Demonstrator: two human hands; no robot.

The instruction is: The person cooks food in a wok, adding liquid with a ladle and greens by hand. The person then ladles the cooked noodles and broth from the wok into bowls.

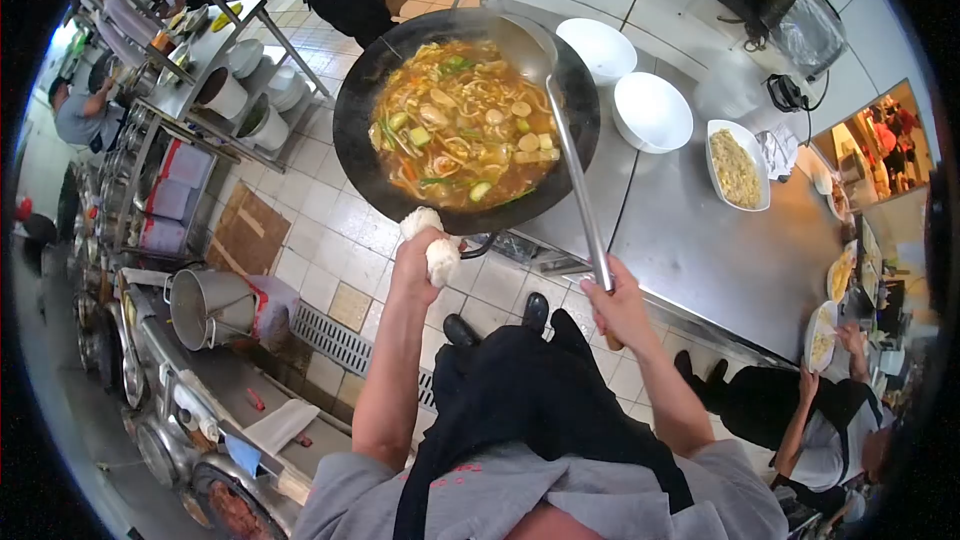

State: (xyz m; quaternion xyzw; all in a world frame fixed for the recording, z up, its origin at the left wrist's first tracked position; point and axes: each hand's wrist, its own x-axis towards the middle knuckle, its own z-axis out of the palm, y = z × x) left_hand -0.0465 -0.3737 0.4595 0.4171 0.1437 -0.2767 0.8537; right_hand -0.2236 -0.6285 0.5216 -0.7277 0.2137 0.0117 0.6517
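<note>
A black wok (354, 130) full of noodle soup with vegetables (460, 130) hangs over the floor beside the steel counter. My left hand (428, 258) is closed on a white cloth (441, 258) at the wok's near handle. My right hand (622, 308) grips the long handle of a steel ladle (574, 155), whose bowl rests at the wok's upper right, over the soup's edge. Two white bowls, one at the back (598, 48) and one nearer (653, 113), stand on the counter right of the wok.
The steel counter (740, 260) holds an oblong dish of food (738, 166). At the lower right, a co-worker (835, 420) holds a plate. A metal shelf (205, 70) with containers stands upper left; a large pot (212, 308) sits left. Another person stands beyond the wok.
</note>
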